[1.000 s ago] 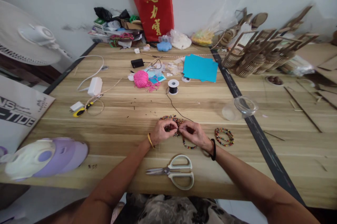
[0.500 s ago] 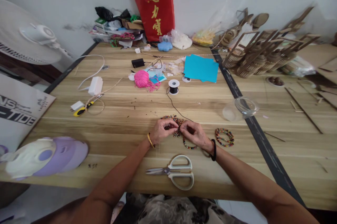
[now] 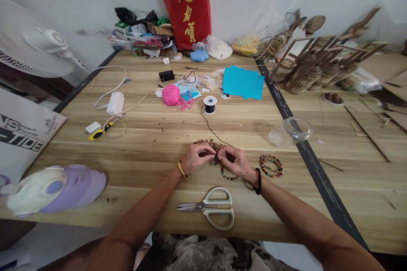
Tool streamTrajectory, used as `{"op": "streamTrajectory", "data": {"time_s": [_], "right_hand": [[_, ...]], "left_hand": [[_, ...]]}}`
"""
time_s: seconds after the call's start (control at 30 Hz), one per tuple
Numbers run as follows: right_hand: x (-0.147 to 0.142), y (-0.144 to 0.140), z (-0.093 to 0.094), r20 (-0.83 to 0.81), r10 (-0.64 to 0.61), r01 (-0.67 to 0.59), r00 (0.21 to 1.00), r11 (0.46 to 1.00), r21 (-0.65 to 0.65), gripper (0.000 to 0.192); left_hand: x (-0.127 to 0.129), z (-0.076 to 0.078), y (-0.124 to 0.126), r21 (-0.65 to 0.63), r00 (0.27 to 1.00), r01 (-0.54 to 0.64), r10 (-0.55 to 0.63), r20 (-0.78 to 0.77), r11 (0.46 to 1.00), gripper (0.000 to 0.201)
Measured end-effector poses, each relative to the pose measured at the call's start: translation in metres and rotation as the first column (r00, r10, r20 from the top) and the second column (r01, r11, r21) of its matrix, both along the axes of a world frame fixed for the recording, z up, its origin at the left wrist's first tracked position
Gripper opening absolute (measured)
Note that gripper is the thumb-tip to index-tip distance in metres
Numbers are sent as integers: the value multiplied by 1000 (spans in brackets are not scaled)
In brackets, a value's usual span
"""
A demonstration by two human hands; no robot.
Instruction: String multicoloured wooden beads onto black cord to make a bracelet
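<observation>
Fingertips of left hand [image 3: 194, 159] pinched onto bead pile [image 3: 208, 149] at frame centre. Right hand [image 3: 235, 161], just beside it, pinches closed on beaded strand [image 3: 228, 176] trailing below. Finished bracelets [image 3: 271, 165] lie farther right.

A heap of small multicoloured beads [image 3: 210, 145] lies on the table, a beaded strand [image 3: 228, 176] trailing nearer.

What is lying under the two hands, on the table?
A pile of small coloured beads shows between and behind the left hand and right hand, and a beaded strand curves out below the right one. What the fingertips pinch is covered.
</observation>
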State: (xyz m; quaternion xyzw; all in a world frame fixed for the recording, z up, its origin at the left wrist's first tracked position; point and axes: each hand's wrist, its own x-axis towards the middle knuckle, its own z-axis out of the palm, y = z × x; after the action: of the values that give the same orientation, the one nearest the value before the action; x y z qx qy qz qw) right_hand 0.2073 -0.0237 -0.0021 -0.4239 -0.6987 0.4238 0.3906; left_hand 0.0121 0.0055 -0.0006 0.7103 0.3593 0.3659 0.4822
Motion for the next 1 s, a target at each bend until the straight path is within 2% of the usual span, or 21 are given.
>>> {"op": "streamTrajectory", "data": {"time_s": [1.0], "right_hand": [[1, 0, -2, 2, 3, -3, 1000, 1000, -13, 26]], "left_hand": [[0, 3, -1, -17, 1000, -8, 8, -14, 1000, 12]]}}
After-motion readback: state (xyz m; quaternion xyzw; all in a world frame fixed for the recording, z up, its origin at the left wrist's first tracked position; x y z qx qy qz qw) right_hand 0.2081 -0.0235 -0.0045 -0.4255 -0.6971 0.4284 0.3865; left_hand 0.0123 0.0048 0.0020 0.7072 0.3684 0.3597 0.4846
